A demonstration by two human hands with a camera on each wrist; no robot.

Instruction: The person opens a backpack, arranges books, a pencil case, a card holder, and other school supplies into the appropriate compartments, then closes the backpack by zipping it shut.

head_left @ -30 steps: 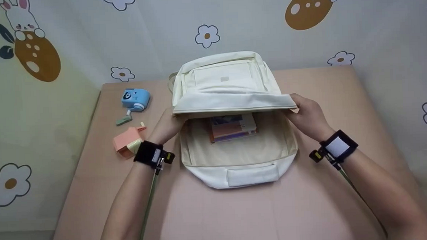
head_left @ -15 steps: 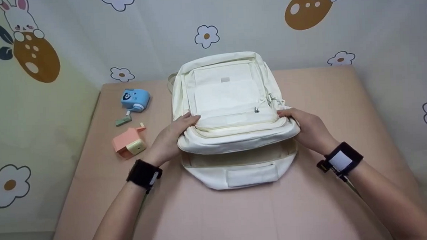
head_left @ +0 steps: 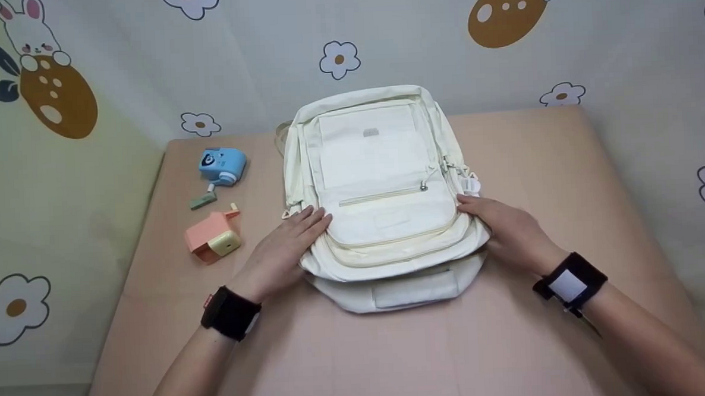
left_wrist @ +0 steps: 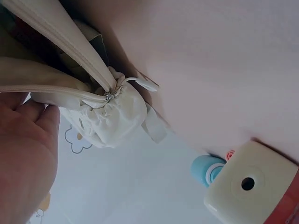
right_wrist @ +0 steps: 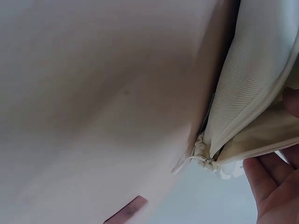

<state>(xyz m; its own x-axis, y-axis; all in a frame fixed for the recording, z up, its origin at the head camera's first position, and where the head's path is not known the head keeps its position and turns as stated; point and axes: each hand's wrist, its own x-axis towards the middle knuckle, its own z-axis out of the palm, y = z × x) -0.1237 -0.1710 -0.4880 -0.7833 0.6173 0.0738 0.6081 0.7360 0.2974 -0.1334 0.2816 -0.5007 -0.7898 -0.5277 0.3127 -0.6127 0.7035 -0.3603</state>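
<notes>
A cream backpack [head_left: 369, 161] lies on the table with its front panel folded down over the main compartment. My left hand [head_left: 283, 248] holds the panel's lower left edge, fingers on its outside. In the left wrist view, the zipped edges [left_wrist: 60, 39] stand apart beside that hand, and its thumb is hidden. At the opposite edge my right hand [head_left: 514, 229] grips the panel. The right wrist view shows its thumb [right_wrist: 292, 100] inside the gap and its fingers [right_wrist: 261, 179] outside. The books seen inside earlier are covered in the head view.
Left of the backpack stand a pink house-shaped pencil sharpener [head_left: 212, 237] and a blue crank gadget with a bear print [head_left: 223, 164]. A small green piece [head_left: 203, 200] lies between them. A patterned curtain [head_left: 262, 47] hangs behind the table [head_left: 395, 363].
Both hands have brought the raised front panel down toward me, covering the books and most of the opening. The hands moved nearer along with it.
</notes>
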